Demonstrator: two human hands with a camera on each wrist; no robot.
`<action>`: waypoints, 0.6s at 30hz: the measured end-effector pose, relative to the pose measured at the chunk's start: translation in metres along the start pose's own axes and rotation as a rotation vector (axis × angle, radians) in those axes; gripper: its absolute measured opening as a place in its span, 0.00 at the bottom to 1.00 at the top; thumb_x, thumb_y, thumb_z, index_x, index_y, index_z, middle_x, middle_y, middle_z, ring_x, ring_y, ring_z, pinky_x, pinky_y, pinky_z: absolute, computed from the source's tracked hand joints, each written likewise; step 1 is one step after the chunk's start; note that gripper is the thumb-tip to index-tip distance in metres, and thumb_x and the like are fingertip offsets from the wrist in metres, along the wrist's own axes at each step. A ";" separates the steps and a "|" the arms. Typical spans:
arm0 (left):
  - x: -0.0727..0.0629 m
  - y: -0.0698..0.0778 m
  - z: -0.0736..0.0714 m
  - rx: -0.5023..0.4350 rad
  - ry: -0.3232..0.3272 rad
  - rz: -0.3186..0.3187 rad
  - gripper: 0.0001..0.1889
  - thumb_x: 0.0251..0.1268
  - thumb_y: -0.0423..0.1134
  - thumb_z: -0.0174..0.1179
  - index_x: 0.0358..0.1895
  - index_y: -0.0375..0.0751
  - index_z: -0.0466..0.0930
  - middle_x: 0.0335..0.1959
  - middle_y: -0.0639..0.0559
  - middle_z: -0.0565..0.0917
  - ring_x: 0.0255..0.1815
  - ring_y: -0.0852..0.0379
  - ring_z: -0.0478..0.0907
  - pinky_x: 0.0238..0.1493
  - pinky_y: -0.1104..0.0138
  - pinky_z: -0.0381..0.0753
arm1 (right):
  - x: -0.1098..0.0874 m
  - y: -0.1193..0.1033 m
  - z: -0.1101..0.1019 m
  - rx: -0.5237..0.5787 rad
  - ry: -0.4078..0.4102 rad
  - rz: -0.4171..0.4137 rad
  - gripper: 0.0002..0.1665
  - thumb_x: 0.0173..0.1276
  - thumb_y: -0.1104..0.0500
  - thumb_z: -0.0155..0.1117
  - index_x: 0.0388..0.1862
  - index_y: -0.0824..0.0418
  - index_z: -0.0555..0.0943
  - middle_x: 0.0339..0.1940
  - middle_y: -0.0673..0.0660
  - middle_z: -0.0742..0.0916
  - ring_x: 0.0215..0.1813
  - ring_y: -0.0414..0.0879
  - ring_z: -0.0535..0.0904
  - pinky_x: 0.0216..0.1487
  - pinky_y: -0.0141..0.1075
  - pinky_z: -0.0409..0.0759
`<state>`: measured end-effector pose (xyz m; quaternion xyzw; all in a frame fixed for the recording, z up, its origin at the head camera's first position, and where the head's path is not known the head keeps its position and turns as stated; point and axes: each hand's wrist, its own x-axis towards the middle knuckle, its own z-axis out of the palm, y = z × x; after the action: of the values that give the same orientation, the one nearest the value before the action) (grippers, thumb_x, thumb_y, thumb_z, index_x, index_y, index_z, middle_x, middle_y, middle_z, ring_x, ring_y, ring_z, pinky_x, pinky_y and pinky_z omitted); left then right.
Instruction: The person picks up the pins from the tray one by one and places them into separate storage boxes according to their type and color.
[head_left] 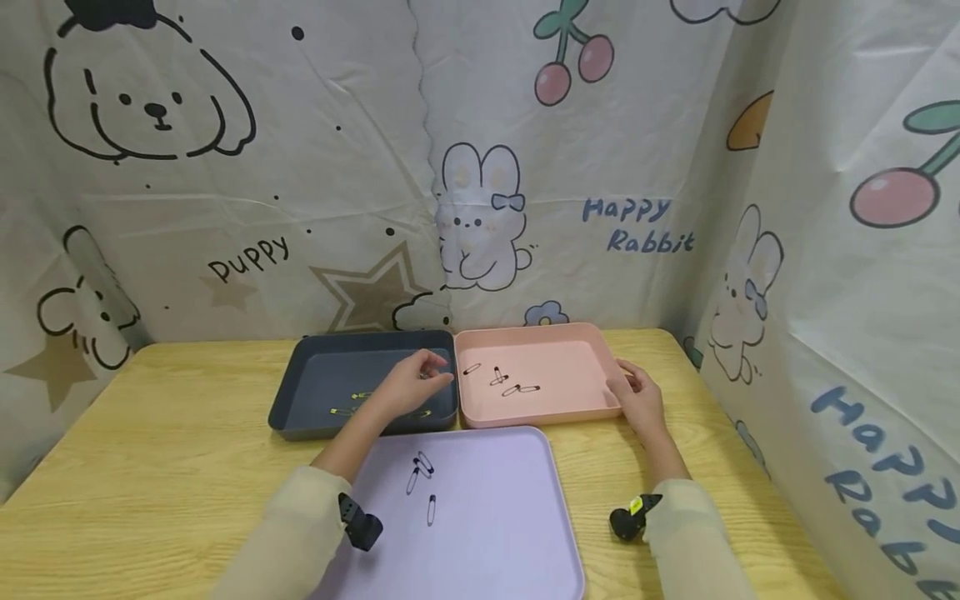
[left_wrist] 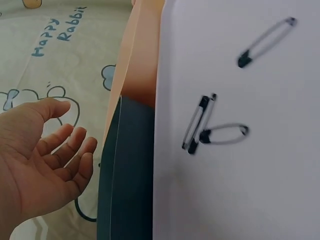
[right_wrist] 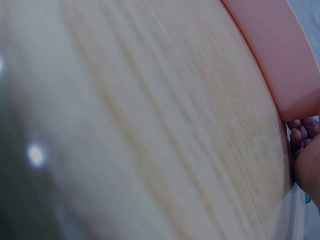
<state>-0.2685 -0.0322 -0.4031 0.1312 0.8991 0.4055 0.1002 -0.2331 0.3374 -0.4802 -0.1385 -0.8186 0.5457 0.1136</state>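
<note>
My left hand [head_left: 411, 385] hovers over the right part of the dark blue tray [head_left: 322, 367]. In the left wrist view its fingers [left_wrist: 65, 150] are loosely bent, with nothing between them. Several yellow safety pins [head_left: 342, 411] lie in that tray, partly hidden by the arm. My right hand [head_left: 641, 400] grips the right side of the pink tray [head_left: 562, 358], thumb at the rim. Only its curled fingers [right_wrist: 297, 137] show past the tray corner in the right wrist view. Several black safety pins [head_left: 534, 387] lie at the left in the pink tray.
A lilac tray [head_left: 495, 525] sits in front of both others, with several black safety pins [left_wrist: 244, 60] in its left part. All rest on a wooden table [head_left: 180, 433]. Printed cloth [head_left: 337, 167] hangs behind and at the sides.
</note>
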 end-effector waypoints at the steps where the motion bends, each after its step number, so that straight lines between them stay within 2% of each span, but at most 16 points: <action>1: -0.003 -0.002 -0.001 0.008 -0.005 -0.001 0.19 0.64 0.47 0.56 0.54 0.42 0.73 0.43 0.46 0.78 0.37 0.54 0.74 0.35 0.65 0.72 | 0.000 0.000 0.000 0.000 0.000 0.000 0.29 0.70 0.52 0.55 0.69 0.56 0.66 0.59 0.65 0.75 0.55 0.48 0.70 0.39 0.16 0.68; 4: -0.013 -0.005 -0.002 0.020 -0.022 0.008 0.19 0.64 0.47 0.57 0.54 0.42 0.73 0.42 0.48 0.77 0.35 0.55 0.73 0.33 0.66 0.72 | -0.001 0.000 -0.001 0.003 -0.005 0.003 0.30 0.70 0.52 0.55 0.69 0.56 0.65 0.60 0.65 0.75 0.57 0.49 0.69 0.39 0.15 0.67; 7: -0.023 -0.008 -0.004 0.029 -0.029 0.046 0.19 0.64 0.46 0.57 0.53 0.40 0.74 0.40 0.48 0.77 0.34 0.56 0.72 0.32 0.67 0.71 | -0.001 0.000 -0.001 0.004 -0.007 0.001 0.30 0.70 0.52 0.55 0.69 0.56 0.65 0.60 0.65 0.75 0.59 0.50 0.69 0.40 0.14 0.66; 11: -0.037 -0.012 -0.007 0.055 -0.019 0.078 0.17 0.63 0.44 0.58 0.51 0.37 0.75 0.37 0.49 0.78 0.33 0.57 0.72 0.33 0.67 0.71 | -0.002 0.000 0.000 -0.001 -0.003 -0.014 0.29 0.70 0.53 0.55 0.69 0.57 0.66 0.60 0.65 0.75 0.56 0.48 0.70 0.40 0.15 0.67; 15: -0.049 -0.018 -0.007 0.067 -0.018 0.083 0.15 0.62 0.42 0.59 0.48 0.36 0.77 0.34 0.50 0.78 0.32 0.58 0.72 0.32 0.67 0.71 | -0.002 -0.001 0.001 -0.008 0.008 -0.024 0.29 0.70 0.54 0.55 0.68 0.57 0.67 0.58 0.65 0.76 0.53 0.45 0.69 0.39 0.16 0.67; 18: -0.058 -0.023 -0.006 0.062 -0.026 0.088 0.13 0.61 0.40 0.60 0.45 0.36 0.77 0.32 0.51 0.78 0.31 0.59 0.71 0.33 0.68 0.71 | -0.001 -0.002 0.000 -0.004 0.012 -0.030 0.29 0.70 0.54 0.55 0.68 0.58 0.66 0.59 0.66 0.76 0.54 0.46 0.70 0.39 0.15 0.67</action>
<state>-0.2192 -0.0694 -0.4125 0.1789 0.9031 0.3799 0.0898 -0.2323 0.3360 -0.4790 -0.1298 -0.8210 0.5415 0.1263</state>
